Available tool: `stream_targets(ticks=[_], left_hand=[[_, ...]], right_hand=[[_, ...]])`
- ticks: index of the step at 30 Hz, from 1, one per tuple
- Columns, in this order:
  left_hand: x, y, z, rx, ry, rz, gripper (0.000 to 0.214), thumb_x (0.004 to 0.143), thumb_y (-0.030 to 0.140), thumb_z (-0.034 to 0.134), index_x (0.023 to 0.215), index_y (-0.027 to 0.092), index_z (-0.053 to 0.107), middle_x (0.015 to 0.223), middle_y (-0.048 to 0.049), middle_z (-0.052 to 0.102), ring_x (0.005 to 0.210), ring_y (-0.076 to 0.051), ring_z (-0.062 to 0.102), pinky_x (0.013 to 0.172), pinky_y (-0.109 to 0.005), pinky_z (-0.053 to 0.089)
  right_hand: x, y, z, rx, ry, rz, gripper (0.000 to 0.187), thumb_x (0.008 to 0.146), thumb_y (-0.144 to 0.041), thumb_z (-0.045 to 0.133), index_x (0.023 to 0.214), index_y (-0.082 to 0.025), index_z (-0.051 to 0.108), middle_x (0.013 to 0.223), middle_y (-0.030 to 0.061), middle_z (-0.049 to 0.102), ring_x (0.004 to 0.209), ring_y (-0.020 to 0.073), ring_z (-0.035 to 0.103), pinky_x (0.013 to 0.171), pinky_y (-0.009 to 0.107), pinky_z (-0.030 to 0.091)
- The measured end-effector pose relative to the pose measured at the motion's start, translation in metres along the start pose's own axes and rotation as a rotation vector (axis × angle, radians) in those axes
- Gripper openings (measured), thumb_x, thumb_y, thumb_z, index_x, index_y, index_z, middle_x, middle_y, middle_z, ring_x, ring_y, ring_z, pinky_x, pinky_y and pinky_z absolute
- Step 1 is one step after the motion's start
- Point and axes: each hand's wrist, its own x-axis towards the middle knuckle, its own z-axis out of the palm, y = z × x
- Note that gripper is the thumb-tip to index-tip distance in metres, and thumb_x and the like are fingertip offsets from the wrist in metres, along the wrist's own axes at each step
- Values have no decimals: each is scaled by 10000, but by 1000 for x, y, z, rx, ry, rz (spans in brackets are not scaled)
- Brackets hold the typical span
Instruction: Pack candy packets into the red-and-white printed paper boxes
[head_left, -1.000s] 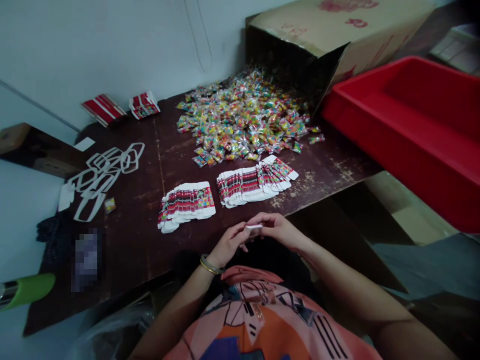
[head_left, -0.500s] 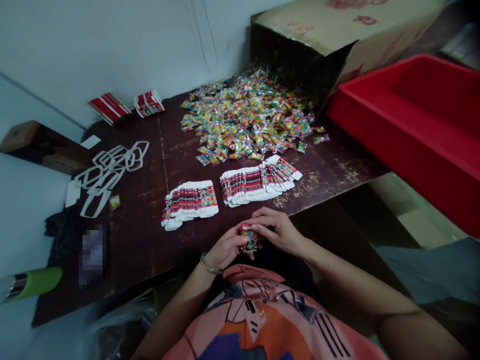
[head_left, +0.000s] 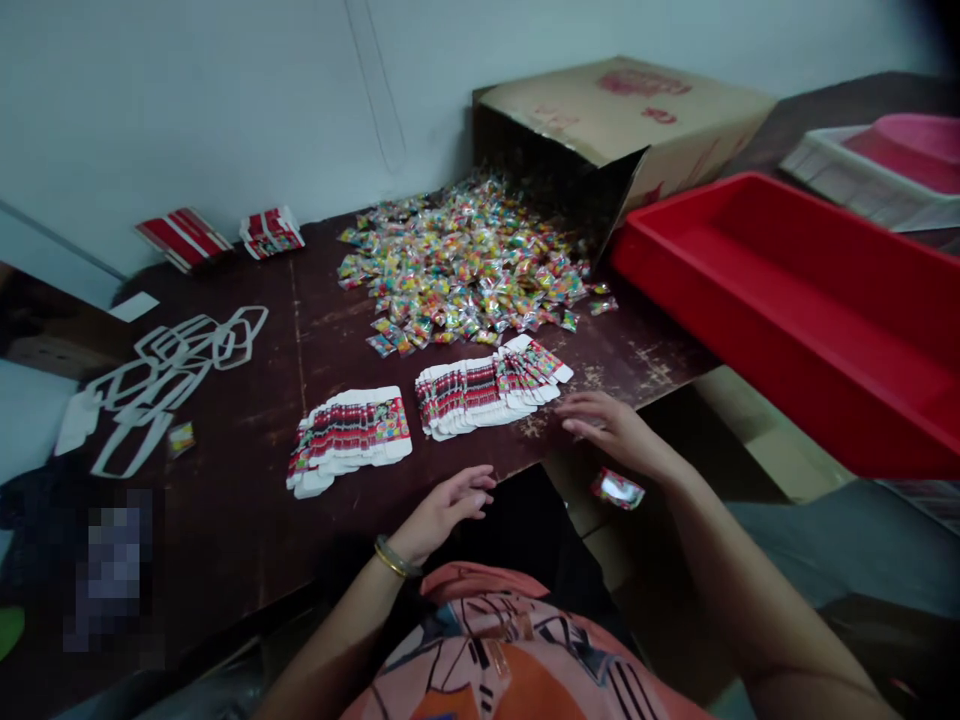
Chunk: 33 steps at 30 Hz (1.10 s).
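My left hand (head_left: 448, 505) hovers open at the near edge of the dark table (head_left: 247, 540), fingers spread and holding nothing. My right hand (head_left: 611, 428) is open too, fingers stretched toward the fanned stack of flat printed cartons (head_left: 491, 385). A small folded printed box (head_left: 616, 488) is in the air below my right wrist, off the table edge. A second stack of flat cartons (head_left: 349, 437) lies left of the first. Behind them spreads a heap of colourful wrapped candy packets (head_left: 465, 265).
A tipped cardboard box (head_left: 622, 125) lies behind the candy. A red plastic crate (head_left: 795, 300) stands at the right, a white tray with a pink lid (head_left: 877, 160) beyond it. White cardboard cut-out scraps (head_left: 165, 370) and red carton stacks (head_left: 217, 235) lie at the left.
Both hands held a small printed box together near my body; now they have let go and spread apart, and the box is dropping off to the right below the table edge.
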Motion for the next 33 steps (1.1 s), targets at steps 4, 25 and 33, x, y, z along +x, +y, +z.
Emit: stream_targets(ticks=[4,25,33], left_hand=[[8,2,10,67,-68,-5,485,808,359,632,1256,197,544,1182,-115,584,996,-203,575,847,-337,452],[11,24,28,-456,282,-6,305,586,161,707,880,108,647,777,-58,692,765,-207,651,777,-332,481],[-6,18,35,-337,131,-85,342,556,230,710,863,128,598,554,6,599,468,-132,552,520,-246,412]], right_hand=[[58,46,12,-203,151,-52,405,864,-316,586,1240,-165,609,1276,161,581,1179,302,522,998,483,406],[4,-94,95,-43,238,-476,258,892,-260,575,1146,-244,620,1186,84,622,1077,248,497,903,438,419],[7,-102,90,586,-276,-183,161,783,-317,698,794,-161,659,1304,90,510,1214,227,472,1005,344,380]])
